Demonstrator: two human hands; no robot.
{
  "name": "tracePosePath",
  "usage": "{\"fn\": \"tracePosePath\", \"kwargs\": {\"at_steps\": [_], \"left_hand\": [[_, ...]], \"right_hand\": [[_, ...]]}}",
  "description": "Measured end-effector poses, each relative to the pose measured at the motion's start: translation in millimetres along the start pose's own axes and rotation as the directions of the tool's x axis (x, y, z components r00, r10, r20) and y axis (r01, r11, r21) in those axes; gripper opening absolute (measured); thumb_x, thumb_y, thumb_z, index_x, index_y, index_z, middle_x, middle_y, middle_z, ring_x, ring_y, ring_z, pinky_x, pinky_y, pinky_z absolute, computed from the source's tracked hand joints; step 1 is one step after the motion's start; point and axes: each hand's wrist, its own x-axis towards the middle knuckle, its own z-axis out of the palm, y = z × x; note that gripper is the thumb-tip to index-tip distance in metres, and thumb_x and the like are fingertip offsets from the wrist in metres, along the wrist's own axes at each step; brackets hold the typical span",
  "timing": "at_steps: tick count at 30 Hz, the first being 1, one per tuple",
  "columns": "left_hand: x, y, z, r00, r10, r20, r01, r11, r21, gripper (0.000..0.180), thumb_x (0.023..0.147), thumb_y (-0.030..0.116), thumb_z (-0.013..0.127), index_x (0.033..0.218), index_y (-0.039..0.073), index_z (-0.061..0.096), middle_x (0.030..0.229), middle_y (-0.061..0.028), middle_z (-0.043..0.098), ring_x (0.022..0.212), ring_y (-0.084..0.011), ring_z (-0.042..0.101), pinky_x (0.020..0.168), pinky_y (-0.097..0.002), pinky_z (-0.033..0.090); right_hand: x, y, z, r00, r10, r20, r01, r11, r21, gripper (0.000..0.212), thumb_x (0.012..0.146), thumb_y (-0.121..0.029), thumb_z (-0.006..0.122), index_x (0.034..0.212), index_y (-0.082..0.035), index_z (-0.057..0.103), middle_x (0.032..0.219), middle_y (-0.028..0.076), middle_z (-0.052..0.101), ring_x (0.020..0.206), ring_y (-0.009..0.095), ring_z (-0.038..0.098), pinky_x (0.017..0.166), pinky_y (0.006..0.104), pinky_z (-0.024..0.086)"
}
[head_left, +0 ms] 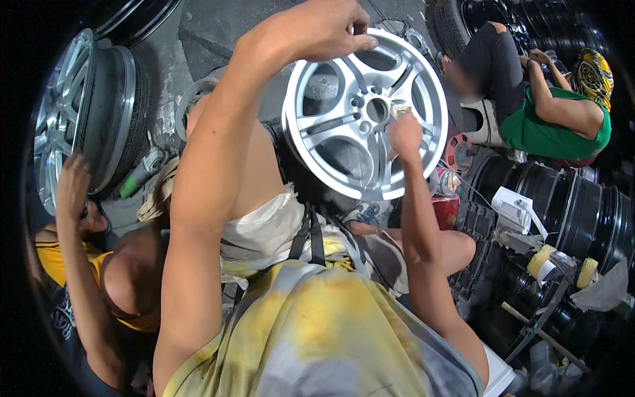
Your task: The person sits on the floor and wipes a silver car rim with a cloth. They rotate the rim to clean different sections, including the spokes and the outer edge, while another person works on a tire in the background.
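Note:
A silver alloy wheel (331, 135) with split spokes stands tilted before me, its face turned up toward me. My left hand (329, 30) is at its upper edge, the fingers curled against the rim. My right hand (405, 135) is closed on a small pale cloth or pad (399, 111), pressed to the spokes just right of the centre hole. Part of the pad is hidden under the fingers, so its exact kind cannot be told.
At the left, a co-worker's hand (73, 182) is by another alloy wheel (63, 106); a green-and-grey power tool (140, 173) lies nearby. A person in a green top (552, 129) sits at upper right. Black wheels (569, 205) and a white box-shaped device (512, 208) are on the right.

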Motion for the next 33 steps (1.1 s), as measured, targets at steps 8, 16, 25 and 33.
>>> {"fn": "tracePosePath", "kwargs": {"at_steps": [8,16,25,33], "left_hand": [[9,4,2,0.994,-0.104,0.044,0.102,0.993,0.054,0.032,0.092,0.028,0.065,0.097,-0.003,0.074,0.087,-0.0287,0.07,0.086,-0.0449,0.069,0.08,-0.0486,0.055],[9,3,-3,0.99,-0.119,0.074,0.117,0.993,0.036,0.031,0.091,0.027,0.066,0.095,-0.004,0.073,0.087,-0.0284,0.07,0.086,-0.045,0.069,0.079,-0.0492,0.055],[12,-3,10,0.996,-0.056,0.072,0.055,0.998,0.009,0.031,0.091,0.026,0.066,0.093,-0.005,0.072,0.084,-0.0302,0.068,0.084,-0.0462,0.068,0.078,-0.0512,0.054],[-9,-10,-4,0.997,0.03,-0.068,-0.027,0.998,0.055,0.032,0.092,0.027,0.066,0.094,-0.004,0.072,0.086,-0.0294,0.069,0.087,-0.0459,0.069,0.078,-0.0512,0.055]], "right_hand": [[69,51,-33,0.826,-0.564,-0.006,0.559,0.819,-0.128,0.036,0.087,-0.007,0.057,0.123,-0.008,0.064,0.135,0.013,0.06,0.089,0.039,0.071,0.076,0.0481,0.058],[174,55,-41,0.824,-0.555,0.116,0.543,0.712,-0.446,0.035,0.09,-0.008,0.058,0.122,-0.018,0.068,0.136,0.019,0.046,0.093,0.033,0.073,0.081,0.0449,0.059],[181,43,-25,0.733,-0.621,0.277,0.665,0.57,-0.482,0.025,0.09,-0.005,0.059,0.11,-0.004,0.072,0.141,0.012,0.042,0.107,0.03,0.07,0.088,0.0391,0.059],[101,17,-18,0.672,-0.658,0.34,0.712,0.449,-0.54,0.022,0.086,-0.009,0.063,0.103,0.0,0.074,0.144,0.011,0.045,0.101,0.026,0.071,0.076,0.037,0.059]]}}
